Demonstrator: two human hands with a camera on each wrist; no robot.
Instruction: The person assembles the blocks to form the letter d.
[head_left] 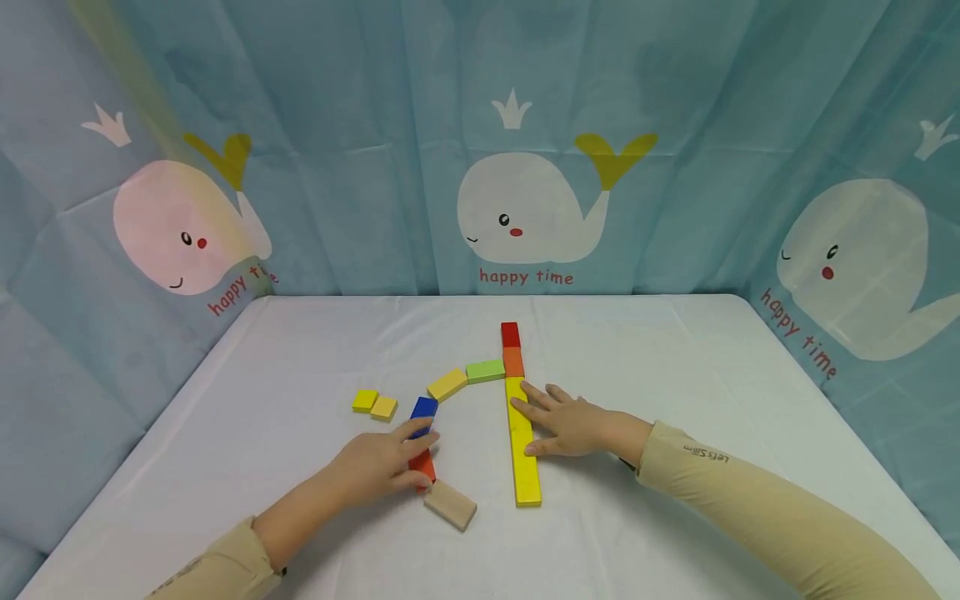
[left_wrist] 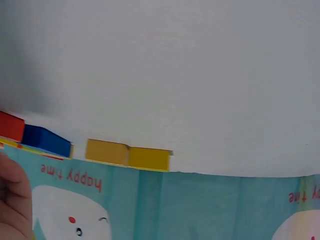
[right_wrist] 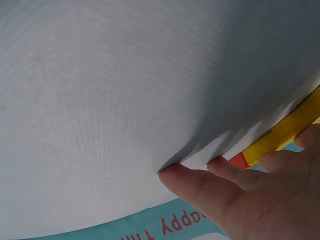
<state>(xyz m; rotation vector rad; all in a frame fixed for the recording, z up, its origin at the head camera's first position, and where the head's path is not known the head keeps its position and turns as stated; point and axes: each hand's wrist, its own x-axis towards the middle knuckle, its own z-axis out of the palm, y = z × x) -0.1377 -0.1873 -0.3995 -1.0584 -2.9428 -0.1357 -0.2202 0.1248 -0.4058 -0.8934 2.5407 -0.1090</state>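
My left hand [head_left: 375,468] reaches over the left side of a curved row of blocks, fingers spread across the blue block [head_left: 424,407] and the red block [head_left: 423,463]. Below them lies a slanted plain wood block [head_left: 451,505]. A pale yellow block [head_left: 447,385] and a green block [head_left: 486,372] continue the curve to a straight column. That column has a red block [head_left: 511,335] on top, then an orange block [head_left: 513,362], then long yellow blocks [head_left: 527,482]. Fingers outspread, my right hand [head_left: 573,425] touches the yellow blocks' right side; its fingers also show in the right wrist view.
Two small blocks, one bright yellow [head_left: 365,401] and one paler yellow [head_left: 384,408], lie together left of the curve. White cloth covers the table [head_left: 637,358]. Behind and at both sides hangs a blue curtain [head_left: 360,208] with whale prints.
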